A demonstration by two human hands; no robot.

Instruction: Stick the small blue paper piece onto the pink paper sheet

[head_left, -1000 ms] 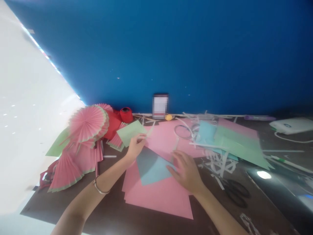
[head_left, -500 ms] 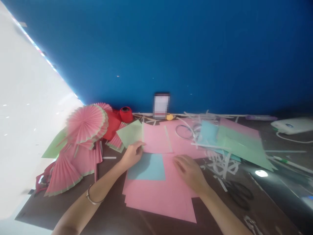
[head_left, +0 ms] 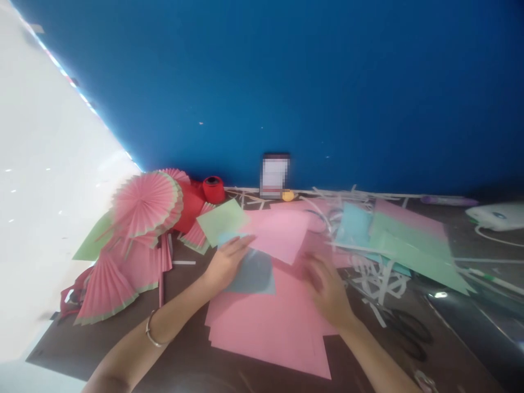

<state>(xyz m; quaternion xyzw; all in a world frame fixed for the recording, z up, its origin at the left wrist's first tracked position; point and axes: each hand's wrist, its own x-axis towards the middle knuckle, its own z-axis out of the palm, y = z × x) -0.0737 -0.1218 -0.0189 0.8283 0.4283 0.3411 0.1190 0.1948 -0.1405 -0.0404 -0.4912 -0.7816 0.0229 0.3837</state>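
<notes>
My left hand (head_left: 229, 263) lies over a light blue sheet (head_left: 256, 275), fingers stretched out and their tips at the left edge of a small pink sheet (head_left: 280, 232). That pink sheet is tilted, its right side raised, and covers part of the blue one. My right hand (head_left: 327, 289) is a little blurred, fingers loosely curved and apart, just right of the pink sheet's lower corner. Underneath both is a stack of larger pink paper (head_left: 270, 327). A light green sheet (head_left: 225, 221) lies beyond my left hand.
Pleated pink paper fans (head_left: 145, 204) and a red tape roll (head_left: 213, 190) are at left. White paper strips (head_left: 379, 278), green sheets (head_left: 409, 248) and black-handled scissors (head_left: 409, 333) lie at right. A blue wall (head_left: 286, 82) rises behind the table.
The small pink sheet has shifted right and tilted, and its pale side strips no longer show. My left fingers have straightened over the blue sheet. My right hand has moved slightly right.
</notes>
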